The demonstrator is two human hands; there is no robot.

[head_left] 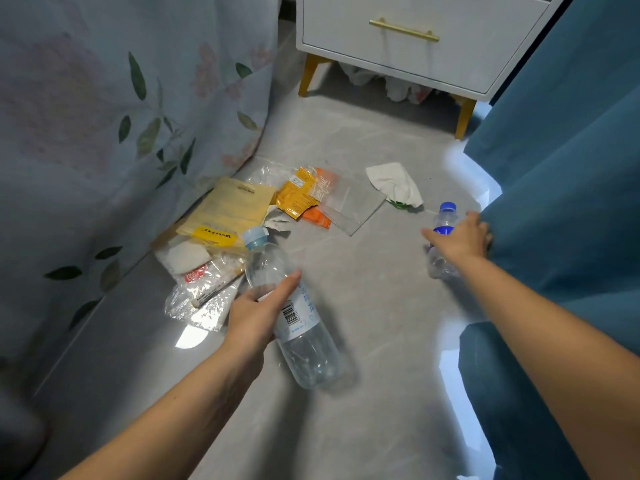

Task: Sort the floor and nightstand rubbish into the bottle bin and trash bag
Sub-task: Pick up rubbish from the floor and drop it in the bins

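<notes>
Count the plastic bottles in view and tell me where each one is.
2. A large clear bottle with a pale blue cap is gripped by the left hand above the floor. A small blue-capped bottle is under the right hand by the teal curtain. Others may be hidden.

Grey glossy floor [374, 306], tile or stone look, catching some bright glare patches. White nightstand [408, 60] at the back with a gold drawer handle [404, 30] and gold angled legs [309, 75]. Floral bedsheet [121, 133] with green leaves hangs down on the left, teal curtain [571, 168] drapes along the right side
</notes>
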